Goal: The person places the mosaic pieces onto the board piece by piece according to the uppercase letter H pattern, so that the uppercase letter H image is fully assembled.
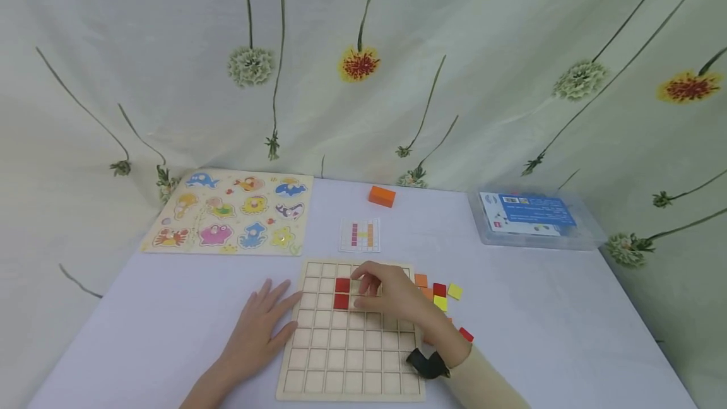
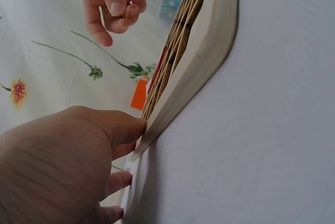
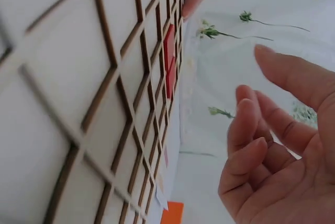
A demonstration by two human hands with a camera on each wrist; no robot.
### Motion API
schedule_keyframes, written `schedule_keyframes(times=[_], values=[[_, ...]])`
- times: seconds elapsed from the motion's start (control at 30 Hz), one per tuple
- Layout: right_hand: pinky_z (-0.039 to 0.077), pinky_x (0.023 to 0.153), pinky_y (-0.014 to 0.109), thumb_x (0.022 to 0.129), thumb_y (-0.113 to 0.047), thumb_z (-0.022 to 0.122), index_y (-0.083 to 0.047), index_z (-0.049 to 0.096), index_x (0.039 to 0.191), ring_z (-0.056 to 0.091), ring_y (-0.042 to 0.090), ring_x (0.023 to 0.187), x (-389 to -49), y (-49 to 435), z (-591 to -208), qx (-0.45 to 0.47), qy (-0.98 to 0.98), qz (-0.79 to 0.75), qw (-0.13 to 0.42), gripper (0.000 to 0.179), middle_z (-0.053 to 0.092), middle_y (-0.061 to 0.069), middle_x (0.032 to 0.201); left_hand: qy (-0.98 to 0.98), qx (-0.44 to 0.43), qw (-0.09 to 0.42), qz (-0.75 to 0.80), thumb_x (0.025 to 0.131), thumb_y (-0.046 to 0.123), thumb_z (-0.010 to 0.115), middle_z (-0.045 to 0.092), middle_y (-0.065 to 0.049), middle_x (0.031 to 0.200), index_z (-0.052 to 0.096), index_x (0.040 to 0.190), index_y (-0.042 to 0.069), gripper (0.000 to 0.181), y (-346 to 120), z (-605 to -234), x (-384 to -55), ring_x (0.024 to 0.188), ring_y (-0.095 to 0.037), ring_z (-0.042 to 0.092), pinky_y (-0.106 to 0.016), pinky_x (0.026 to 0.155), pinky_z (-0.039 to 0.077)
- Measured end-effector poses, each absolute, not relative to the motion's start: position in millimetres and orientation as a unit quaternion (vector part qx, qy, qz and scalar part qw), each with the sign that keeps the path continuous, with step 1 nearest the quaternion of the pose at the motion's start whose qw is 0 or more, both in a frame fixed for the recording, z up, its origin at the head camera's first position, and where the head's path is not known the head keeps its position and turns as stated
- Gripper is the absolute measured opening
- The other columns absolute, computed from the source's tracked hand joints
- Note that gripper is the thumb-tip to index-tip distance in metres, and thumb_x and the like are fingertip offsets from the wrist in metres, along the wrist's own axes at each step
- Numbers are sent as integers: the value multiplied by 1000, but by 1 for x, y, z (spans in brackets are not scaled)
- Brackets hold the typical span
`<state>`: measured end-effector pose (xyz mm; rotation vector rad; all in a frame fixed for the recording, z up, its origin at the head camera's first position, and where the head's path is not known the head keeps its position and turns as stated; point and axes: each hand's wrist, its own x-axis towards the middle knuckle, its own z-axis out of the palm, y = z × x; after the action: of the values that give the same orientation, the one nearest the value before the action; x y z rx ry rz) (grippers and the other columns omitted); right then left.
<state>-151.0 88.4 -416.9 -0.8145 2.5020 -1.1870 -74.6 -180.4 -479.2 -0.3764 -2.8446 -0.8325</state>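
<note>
A wooden grid board (image 1: pixel 346 358) lies on the white table, with two red square tiles (image 1: pixel 341 302) set in neighbouring cells of one column near its far side. My left hand (image 1: pixel 255 327) rests at the board's left edge, fingers spread; in the left wrist view its thumb (image 2: pixel 128 124) touches the wooden rim. Above the board, just right of the red tiles, hovers my right hand (image 1: pixel 389 292). In the right wrist view the thumb and fingers (image 3: pixel 246 124) of that hand stand apart, and nothing shows between them.
Loose orange, red and yellow tiles (image 1: pixel 440 303) lie along the board's right side, partly behind the right forearm. Beyond the board are a pattern card (image 1: pixel 360 235) and an orange block (image 1: pixel 382 196). A sea-animal puzzle board (image 1: pixel 227 212) lies back left, a clear plastic box (image 1: pixel 536 219) back right.
</note>
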Motion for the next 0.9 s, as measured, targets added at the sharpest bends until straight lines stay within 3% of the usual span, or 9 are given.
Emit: schedule_keyframes(times=[0.33,0.5,0.63,0.9], values=[[45,62,21,84,-9,76,-11,63,122,50,12,74,-145,159,-410,-266,855,-444,10,40,59,7,87,-948,-125,80,-282,88,18,69,46,-18,149,60,134,15,47,-182,-479,-73,142,-49,27,-65,115,19],[48,68,22,82,-3,76,-9,63,121,51,11,77,-151,193,-417,-213,886,-410,-44,42,60,1,87,-949,-125,79,-280,88,17,69,46,-17,149,60,134,15,48,-181,-478,-74,143,-48,26,-66,114,19],[48,72,22,82,-4,76,-10,63,122,51,13,81,-157,207,-424,-169,901,-397,-41,43,60,-1,89,-949,-126,77,-280,88,18,69,46,-17,149,59,135,14,48,-180,-478,-75,143,-49,26,-66,114,19],[49,79,25,84,-9,74,-8,66,119,54,18,90,-163,219,-439,-123,914,-386,16,35,64,5,97,-949,-124,75,-281,88,17,69,45,-17,150,60,134,14,48,-179,-478,-74,143,-48,25,-66,115,18]])
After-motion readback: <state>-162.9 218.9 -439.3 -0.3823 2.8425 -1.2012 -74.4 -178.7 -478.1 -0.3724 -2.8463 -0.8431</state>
